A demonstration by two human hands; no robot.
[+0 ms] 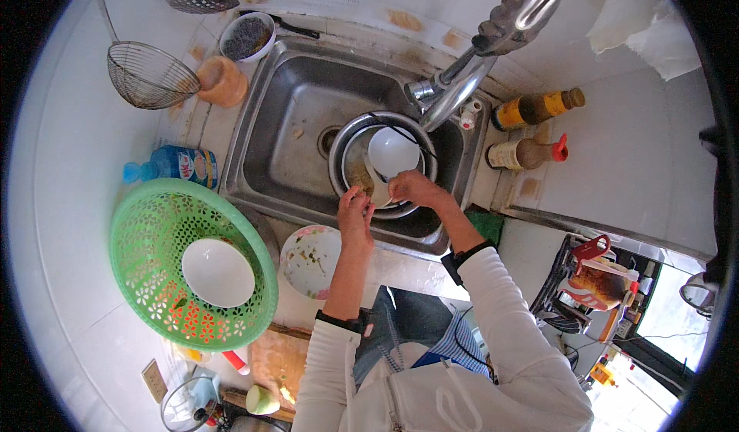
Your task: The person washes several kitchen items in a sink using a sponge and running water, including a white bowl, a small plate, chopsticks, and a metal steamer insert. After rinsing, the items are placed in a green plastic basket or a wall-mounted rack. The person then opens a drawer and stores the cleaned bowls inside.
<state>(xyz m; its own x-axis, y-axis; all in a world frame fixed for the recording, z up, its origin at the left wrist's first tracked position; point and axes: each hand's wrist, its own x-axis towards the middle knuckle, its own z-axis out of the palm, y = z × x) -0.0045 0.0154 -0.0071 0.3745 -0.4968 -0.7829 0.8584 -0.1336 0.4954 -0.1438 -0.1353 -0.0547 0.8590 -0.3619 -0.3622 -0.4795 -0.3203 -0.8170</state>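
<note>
Both my hands are over the near edge of a round metal basin (336,166) in the stainless steel sink (271,126). My left hand (355,207) has its fingers bent over the rim; something small and brownish shows at its fingertips, too blurred to name. My right hand (411,188) pinches the end of a pale, thin-edged thing, perhaps a spoon or a dish rim, beside a white bowl (394,150). Murky water seems to lie in the basin, where a dark thin handle or stick (398,131) crosses the bowl.
A green plastic colander (138,270) holding a white bowl (218,273) stands left. A floral dish (312,259) with scraps lies on the near counter. The faucet (462,91) arches over the sink's far right. Two sauce bottles (522,111) stand right; a blue detergent bottle (182,165) lies left.
</note>
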